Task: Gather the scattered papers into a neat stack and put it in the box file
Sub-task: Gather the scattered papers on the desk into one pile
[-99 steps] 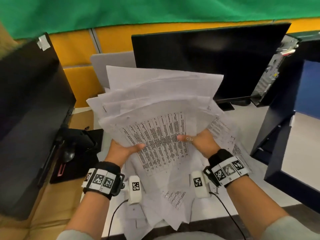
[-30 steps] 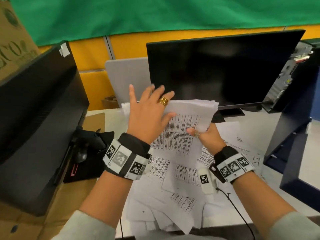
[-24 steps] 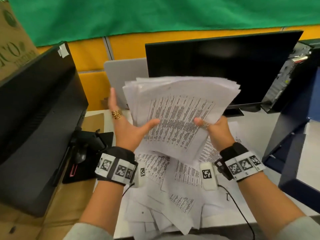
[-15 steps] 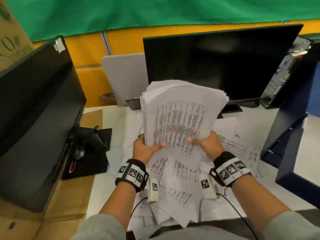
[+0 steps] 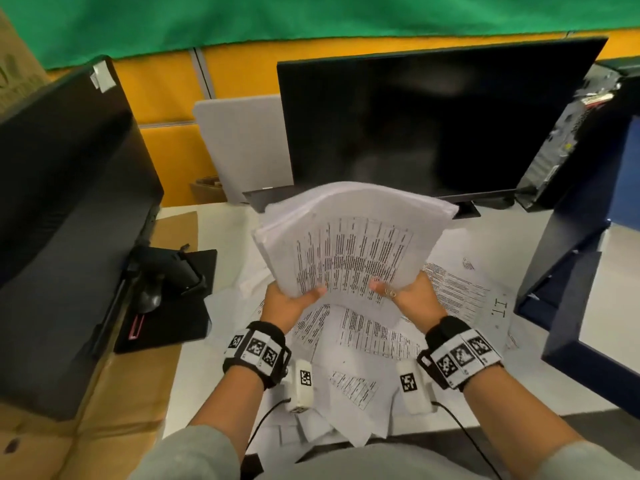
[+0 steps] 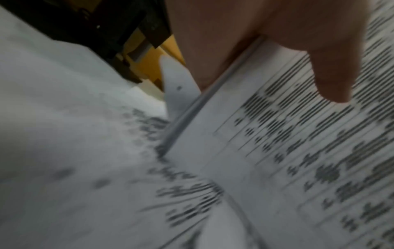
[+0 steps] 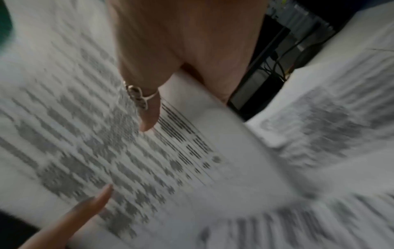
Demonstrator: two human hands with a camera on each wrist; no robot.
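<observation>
I have my left hand (image 5: 281,303) and my right hand (image 5: 412,299) both grasping the stack of papers (image 5: 349,244) at its near edge, one hand at each lower corner. On each hand the thumb lies on the printed top sheet and the other fingers are hidden under the stack. My right thumb carries a ring (image 7: 138,96). The stack is lifted above the counter (image 5: 221,230) and tilts up and away from me, its far edge bending over a little. The left side edges look nearly even; the wrist views are blurred.

Under the stack, loose sheets (image 5: 360,344) lie spread on the counter, overlapping each other, some reaching the near edge. Behind the stack stands a dark monitor (image 5: 426,123), with a grey board (image 5: 246,147) leaning just left of it. At my left is a second black monitor (image 5: 65,209) on its stand. At my right is a dark blue box file (image 5: 581,271), standing open.
</observation>
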